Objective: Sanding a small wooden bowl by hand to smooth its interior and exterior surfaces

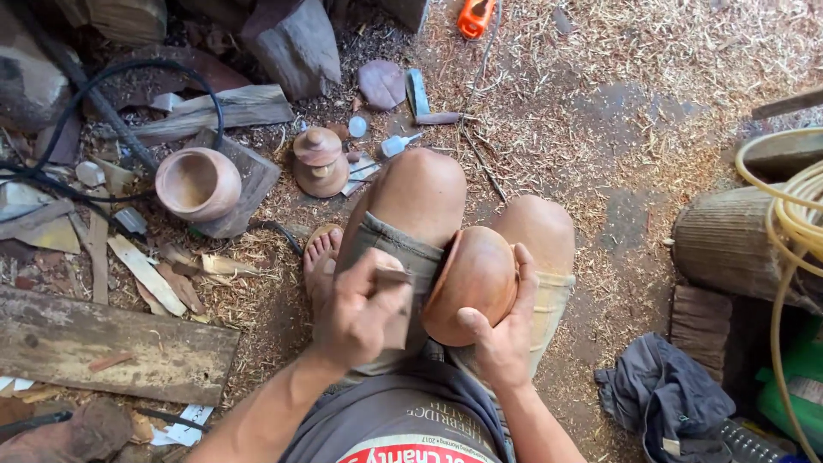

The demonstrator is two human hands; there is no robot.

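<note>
A round reddish-brown wooden pot (pixel 470 279) rests on its side on my lap, between my knees. My right hand (pixel 506 330) cups it from below and the right, thumb and fingers wrapped around its body. My left hand (pixel 364 309) is closed on a small flat piece, likely sandpaper (pixel 396 296), pressed against the pot's left rim. The piece is blurred and mostly hidden by my fingers.
A second wooden pot (pixel 198 183) stands open on a plank at the left, with a knobbed wooden lid (pixel 319 163) beside it. Wood scraps, a black cable (pixel 129 73) and shavings cover the ground. A log (pixel 729 244), yellow hose (pixel 797 214) and dark cloth (pixel 664 394) lie at the right.
</note>
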